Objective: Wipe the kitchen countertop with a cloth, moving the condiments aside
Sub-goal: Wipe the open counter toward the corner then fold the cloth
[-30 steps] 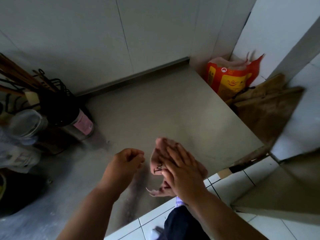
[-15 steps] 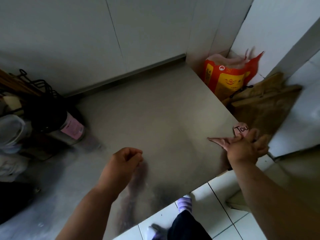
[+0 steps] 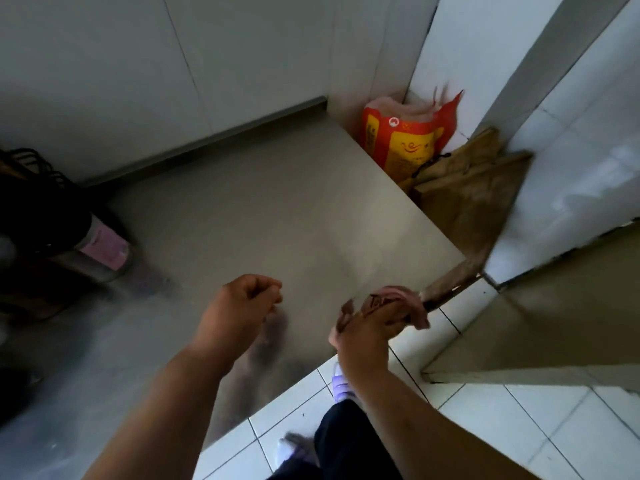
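Since half a second ago the right hand point(image 3: 372, 327) has drawn the pink cloth point(image 3: 398, 303) back from the far right corner, and now bunches it in a closed grip at the front right edge of the worktop point(image 3: 277, 209). Curled into an empty loose fist, the left hand point(image 3: 242, 306) hovers just above the steel. With the cloth already half past the edge, the next stroke could slip off the worktop, while the condiments point(image 3: 100, 247) crowded at the left could get knocked over by a wide pass.
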Tool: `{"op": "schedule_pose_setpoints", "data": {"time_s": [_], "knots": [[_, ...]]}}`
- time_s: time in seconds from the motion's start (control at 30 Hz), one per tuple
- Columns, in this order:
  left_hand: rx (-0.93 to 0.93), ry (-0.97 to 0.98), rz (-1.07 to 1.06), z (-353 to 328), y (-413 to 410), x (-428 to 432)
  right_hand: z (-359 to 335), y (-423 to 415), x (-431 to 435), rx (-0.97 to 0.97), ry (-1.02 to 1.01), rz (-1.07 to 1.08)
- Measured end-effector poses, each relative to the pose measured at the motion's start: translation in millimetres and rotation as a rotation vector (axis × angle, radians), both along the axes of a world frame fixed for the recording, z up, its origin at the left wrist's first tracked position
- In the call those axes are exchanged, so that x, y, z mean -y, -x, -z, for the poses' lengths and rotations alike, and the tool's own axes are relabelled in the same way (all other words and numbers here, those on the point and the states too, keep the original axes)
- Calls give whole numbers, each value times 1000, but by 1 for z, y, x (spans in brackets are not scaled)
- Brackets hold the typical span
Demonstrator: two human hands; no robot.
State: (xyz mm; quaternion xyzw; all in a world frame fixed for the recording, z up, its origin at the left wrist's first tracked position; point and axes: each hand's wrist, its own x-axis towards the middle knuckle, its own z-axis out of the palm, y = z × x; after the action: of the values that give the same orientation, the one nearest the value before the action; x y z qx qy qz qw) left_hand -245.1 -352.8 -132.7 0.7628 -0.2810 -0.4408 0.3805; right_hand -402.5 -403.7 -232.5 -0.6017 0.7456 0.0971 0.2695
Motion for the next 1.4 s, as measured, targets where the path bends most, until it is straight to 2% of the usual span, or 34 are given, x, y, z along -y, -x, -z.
{"op": "schedule_pose_setpoints", "data": {"time_s": [0.07, 0.1, 0.17, 0.2, 0.27, 0.33, 0.37, 0.43, 0.5, 0.6, 0.7, 0.77, 0.83, 1.0, 1.23, 1.4], "knots": [[7, 7, 30, -4, 7, 4, -31, -6, -11, 1, -169, -49], [9, 11, 45, -6, 9, 6, -42, -6, -10, 18, -163, -65], [9, 24, 68, -10, 14, 12, -66, 4, 1, 135, -210, -95], [7, 29, 75, -12, 16, 14, -78, 10, 5, 258, -260, -85], [5, 34, 79, -14, 19, 19, -105, 24, 14, 542, -201, 27], [8, 36, 79, -15, 20, 23, -123, 34, 23, 681, -122, 8], [11, 31, 79, -16, 20, 23, -129, 35, 27, 681, -81, -58], [20, 17, 61, -15, 17, 23, -125, 35, 44, 448, 48, -298], [29, -2, 33, -12, 14, 23, -109, 31, 57, 182, 142, -434], [13, -24, -14, -5, 11, 22, -68, 17, 58, 128, 245, -501], [13, -73, -50, 2, 8, 23, -23, 9, 55, 37, 344, -710], [19, -93, -64, 6, 4, 25, -8, 18, 68, 61, 400, -815], [24, -100, -86, 6, -3, 30, -4, 35, 94, 26, 445, -812], [45, -115, -133, 8, -10, 47, -1, 50, 175, -167, 442, -566], [45, -145, -214, 10, -21, 74, 1, 6, 253, -170, 445, -643], [59, -170, -331, 8, -37, 83, 0, -56, 306, -134, 440, -747]]}}
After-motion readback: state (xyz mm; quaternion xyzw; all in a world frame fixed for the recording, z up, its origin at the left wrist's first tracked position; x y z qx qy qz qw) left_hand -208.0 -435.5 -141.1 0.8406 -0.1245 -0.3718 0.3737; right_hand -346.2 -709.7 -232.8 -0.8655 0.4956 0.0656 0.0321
